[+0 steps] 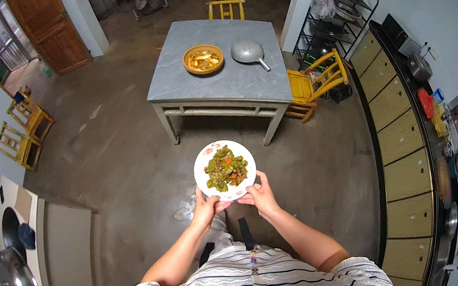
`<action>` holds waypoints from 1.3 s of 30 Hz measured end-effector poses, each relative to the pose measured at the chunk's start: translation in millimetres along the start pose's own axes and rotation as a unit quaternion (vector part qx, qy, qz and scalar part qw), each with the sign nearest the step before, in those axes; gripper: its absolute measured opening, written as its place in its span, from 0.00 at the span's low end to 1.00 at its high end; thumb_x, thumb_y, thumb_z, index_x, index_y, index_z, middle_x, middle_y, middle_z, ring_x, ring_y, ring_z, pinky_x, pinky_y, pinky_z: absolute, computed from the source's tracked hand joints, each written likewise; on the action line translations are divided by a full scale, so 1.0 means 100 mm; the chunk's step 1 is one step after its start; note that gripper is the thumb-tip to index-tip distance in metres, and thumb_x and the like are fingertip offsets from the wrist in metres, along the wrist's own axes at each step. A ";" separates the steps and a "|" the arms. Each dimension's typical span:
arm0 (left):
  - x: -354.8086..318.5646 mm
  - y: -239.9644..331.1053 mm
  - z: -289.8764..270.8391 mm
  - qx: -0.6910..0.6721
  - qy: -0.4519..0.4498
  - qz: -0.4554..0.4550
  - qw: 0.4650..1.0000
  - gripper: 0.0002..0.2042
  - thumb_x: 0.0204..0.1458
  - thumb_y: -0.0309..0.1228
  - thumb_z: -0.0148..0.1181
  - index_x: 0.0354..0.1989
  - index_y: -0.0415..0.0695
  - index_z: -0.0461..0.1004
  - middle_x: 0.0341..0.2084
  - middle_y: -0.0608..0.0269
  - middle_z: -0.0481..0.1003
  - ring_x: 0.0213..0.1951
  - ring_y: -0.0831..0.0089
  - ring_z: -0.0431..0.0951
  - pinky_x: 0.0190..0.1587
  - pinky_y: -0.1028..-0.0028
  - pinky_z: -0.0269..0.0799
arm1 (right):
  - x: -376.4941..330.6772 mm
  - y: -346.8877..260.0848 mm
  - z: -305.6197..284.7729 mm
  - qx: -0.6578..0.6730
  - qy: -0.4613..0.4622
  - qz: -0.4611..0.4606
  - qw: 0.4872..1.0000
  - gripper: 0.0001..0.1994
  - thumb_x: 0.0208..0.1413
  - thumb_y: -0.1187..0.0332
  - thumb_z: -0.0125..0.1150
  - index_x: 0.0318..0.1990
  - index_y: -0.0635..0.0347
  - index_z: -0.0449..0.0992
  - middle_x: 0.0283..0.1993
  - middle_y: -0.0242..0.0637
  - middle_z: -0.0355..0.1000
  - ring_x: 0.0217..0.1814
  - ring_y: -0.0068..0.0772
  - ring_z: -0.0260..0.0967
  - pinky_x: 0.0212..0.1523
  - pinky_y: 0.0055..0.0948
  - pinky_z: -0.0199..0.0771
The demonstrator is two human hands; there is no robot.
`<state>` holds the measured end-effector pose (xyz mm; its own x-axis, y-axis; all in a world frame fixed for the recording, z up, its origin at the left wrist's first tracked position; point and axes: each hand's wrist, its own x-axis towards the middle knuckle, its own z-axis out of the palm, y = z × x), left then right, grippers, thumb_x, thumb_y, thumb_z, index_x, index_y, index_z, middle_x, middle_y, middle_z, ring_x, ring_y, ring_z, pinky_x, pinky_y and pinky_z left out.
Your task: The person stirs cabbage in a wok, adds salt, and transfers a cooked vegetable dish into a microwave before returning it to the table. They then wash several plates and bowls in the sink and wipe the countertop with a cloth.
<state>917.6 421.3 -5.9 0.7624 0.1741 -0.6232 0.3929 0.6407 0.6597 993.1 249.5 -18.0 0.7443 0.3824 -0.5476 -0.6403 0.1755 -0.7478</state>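
Note:
I hold a white plate [204, 164] heaped with green stir-fried vegetables and red bits out in front of me, above the concrete floor. My left hand [206, 206] grips its near left rim and my right hand [258, 195] grips its near right rim. Ahead stands a grey table [230, 78] carrying an orange bowl of yellowish food [203, 60] and a grey metal ladle-shaped pan [248, 51].
Yellow wooden chairs stand by the table's right side [316, 81], its far side [226, 8] and along the left wall [24, 127]. A counter with drawers [398, 131] runs along the right. A black wire rack [334, 8] is at back right. A stove with a metal lid [20, 284] is at left.

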 end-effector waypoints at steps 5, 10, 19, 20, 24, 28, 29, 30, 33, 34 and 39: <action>1.43 0.61 0.41 0.034 -0.038 -0.002 0.999 0.35 0.51 0.17 0.47 0.65 0.50 0.39 0.50 0.43 0.66 0.40 0.56 0.79 0.39 0.64 0.81 | 1.27 -0.61 -0.12 0.003 0.041 -0.030 0.999 0.25 0.59 0.76 0.46 0.62 0.52 0.45 0.48 0.50 0.68 0.39 0.41 0.76 0.37 0.35 0.82; 2.58 1.19 0.79 0.068 -0.091 -0.041 0.993 0.37 0.53 0.17 0.47 0.67 0.53 0.34 0.45 0.42 0.71 0.37 0.57 0.81 0.37 0.66 0.81 | 2.19 -1.30 -0.20 0.007 0.092 -0.009 0.996 0.28 0.58 0.75 0.48 0.63 0.51 0.45 0.47 0.52 0.68 0.39 0.42 0.76 0.36 0.33 0.81; 4.18 2.11 1.16 0.101 -0.038 -0.038 0.993 0.37 0.54 0.19 0.50 0.67 0.48 0.35 0.48 0.38 0.69 0.37 0.59 0.80 0.39 0.68 0.82 | 4.07 -2.19 -0.24 -0.036 0.036 0.030 0.998 0.33 0.58 0.72 0.52 0.66 0.59 0.40 0.45 0.52 0.70 0.34 0.38 0.76 0.32 0.31 0.79; 4.32 2.22 1.23 0.095 -0.018 -0.041 0.995 0.37 0.54 0.19 0.50 0.67 0.48 0.34 0.47 0.38 0.69 0.37 0.59 0.80 0.38 0.69 0.82 | 4.30 -2.28 -0.22 -0.040 0.032 0.039 0.998 0.33 0.58 0.71 0.52 0.66 0.59 0.41 0.44 0.52 0.70 0.34 0.37 0.76 0.31 0.30 0.79; 4.89 2.54 1.14 0.064 0.027 -0.020 0.997 0.39 0.53 0.20 0.52 0.68 0.52 0.35 0.44 0.45 0.73 0.37 0.63 0.81 0.37 0.70 0.81 | 5.04 -2.53 -0.01 -0.055 -0.003 0.046 0.997 0.33 0.57 0.71 0.55 0.66 0.57 0.43 0.45 0.49 0.71 0.34 0.34 0.75 0.33 0.28 0.77; 5.49 3.05 0.98 0.070 0.047 -0.007 0.996 0.38 0.52 0.19 0.52 0.68 0.51 0.37 0.44 0.46 0.73 0.37 0.63 0.81 0.38 0.70 0.80 | 5.88 -2.70 0.27 -0.082 -0.043 0.035 0.995 0.33 0.56 0.71 0.56 0.66 0.57 0.46 0.44 0.46 0.71 0.36 0.31 0.74 0.38 0.28 0.75; 5.61 3.15 0.95 0.072 0.044 0.000 0.996 0.38 0.52 0.19 0.52 0.68 0.51 0.38 0.45 0.46 0.72 0.36 0.63 0.81 0.36 0.72 0.81 | 6.04 -2.72 0.33 -0.089 -0.038 0.034 0.995 0.33 0.56 0.72 0.56 0.66 0.57 0.46 0.44 0.45 0.72 0.37 0.30 0.74 0.38 0.28 0.75; 5.79 3.32 0.93 0.075 0.039 0.011 0.996 0.38 0.51 0.18 0.53 0.68 0.50 0.39 0.46 0.45 0.72 0.35 0.63 0.81 0.34 0.73 0.82 | 6.26 -2.77 0.41 -0.096 -0.035 0.028 0.994 0.33 0.56 0.72 0.56 0.66 0.58 0.46 0.43 0.45 0.72 0.37 0.30 0.74 0.39 0.28 0.74; 6.46 3.57 0.66 0.057 0.030 -0.003 0.998 0.38 0.51 0.17 0.53 0.68 0.52 0.40 0.46 0.46 0.71 0.36 0.65 0.81 0.34 0.76 0.81 | 6.99 -2.70 0.59 -0.127 -0.027 -0.009 0.992 0.32 0.58 0.72 0.55 0.67 0.59 0.46 0.43 0.45 0.73 0.41 0.30 0.74 0.42 0.29 0.73; 6.67 3.64 0.58 0.048 0.038 -0.012 0.998 0.38 0.50 0.17 0.53 0.68 0.52 0.40 0.46 0.46 0.71 0.36 0.65 0.81 0.34 0.76 0.81 | 7.19 -2.69 0.69 -0.123 -0.017 -0.009 0.992 0.33 0.58 0.72 0.55 0.67 0.59 0.45 0.43 0.45 0.73 0.41 0.31 0.73 0.42 0.29 0.73; 7.55 3.69 0.06 0.033 0.063 -0.071 0.995 0.39 0.50 0.14 0.51 0.67 0.55 0.41 0.50 0.46 0.67 0.38 0.64 0.79 0.37 0.75 0.82 | 8.10 -2.30 0.88 -0.221 0.044 0.012 0.974 0.36 0.55 0.73 0.58 0.69 0.54 0.45 0.45 0.44 0.72 0.46 0.33 0.71 0.45 0.33 0.70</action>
<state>1641.5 785.3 -230.6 0.6269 0.1805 -0.7579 0.5290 0.6155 0.5842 1726.1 599.0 -256.4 0.7552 0.2997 -0.5829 -0.5285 -0.2477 -0.8120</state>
